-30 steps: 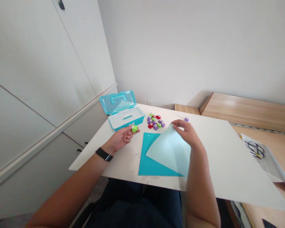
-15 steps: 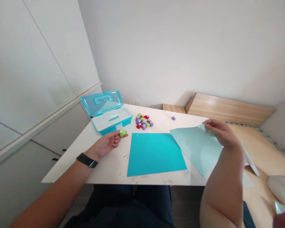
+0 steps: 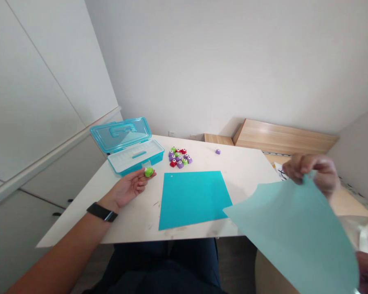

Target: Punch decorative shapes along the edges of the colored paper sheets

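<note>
Holding pale paper (image 3: 294, 232) in right hand (image 3: 315, 171), to the right of blue paper (image 3: 196, 200).
Gripping a corner, rest sloping down from the grip, long axis unclear; closer to right hand than to left hand (image 3: 124, 191), closed on green punch (image 3: 149, 172) left of blue paper. Compared with a second ago: swung rightward, leaving blue paper almost wholly uncovered.

Pale sheet (image 3: 294, 228) in right hand (image 3: 313, 170)

Soft, bright light washes the worktop (image 3: 200, 161); faint shadow on the wall (image 3: 202, 65), right hand (image 3: 314, 173) blurred, edges stretched wide!
</note>
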Available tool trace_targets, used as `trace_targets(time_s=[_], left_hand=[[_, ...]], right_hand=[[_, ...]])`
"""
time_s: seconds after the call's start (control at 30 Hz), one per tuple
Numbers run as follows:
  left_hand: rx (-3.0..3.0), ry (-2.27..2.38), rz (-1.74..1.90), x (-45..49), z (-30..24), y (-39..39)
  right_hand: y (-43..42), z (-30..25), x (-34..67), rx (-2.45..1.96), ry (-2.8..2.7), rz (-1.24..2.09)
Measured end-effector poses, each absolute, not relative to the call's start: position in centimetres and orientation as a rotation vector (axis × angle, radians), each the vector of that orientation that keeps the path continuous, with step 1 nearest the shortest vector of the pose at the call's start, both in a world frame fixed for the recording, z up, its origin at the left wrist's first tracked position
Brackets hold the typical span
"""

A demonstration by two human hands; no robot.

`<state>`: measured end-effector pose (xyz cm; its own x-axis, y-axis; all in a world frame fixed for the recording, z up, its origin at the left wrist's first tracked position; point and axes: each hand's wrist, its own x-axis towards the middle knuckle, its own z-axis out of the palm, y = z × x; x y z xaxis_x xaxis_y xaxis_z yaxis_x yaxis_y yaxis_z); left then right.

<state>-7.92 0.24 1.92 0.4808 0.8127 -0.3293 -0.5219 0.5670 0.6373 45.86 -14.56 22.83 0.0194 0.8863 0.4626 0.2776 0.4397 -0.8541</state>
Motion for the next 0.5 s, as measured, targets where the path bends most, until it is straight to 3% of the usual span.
trace_targets(time_s=[0.17,0.3,0.5], left_hand=[[0.524,0.66,0.852,-7.7,1.9,-0.1],[0.65,0.687,0.855,-6.4,3.1,-0.1],[1.085,0.742,0.697,1.1,9.3,4.1]], right_hand=[[-6.9,23.7,36.7,-1.313,-2.159,0.896],[-2.1,14.8,28.2,-1.324,-2.449,0.638],[-2.5,2.3,21.1,-1.249,-2.565,0.342]])
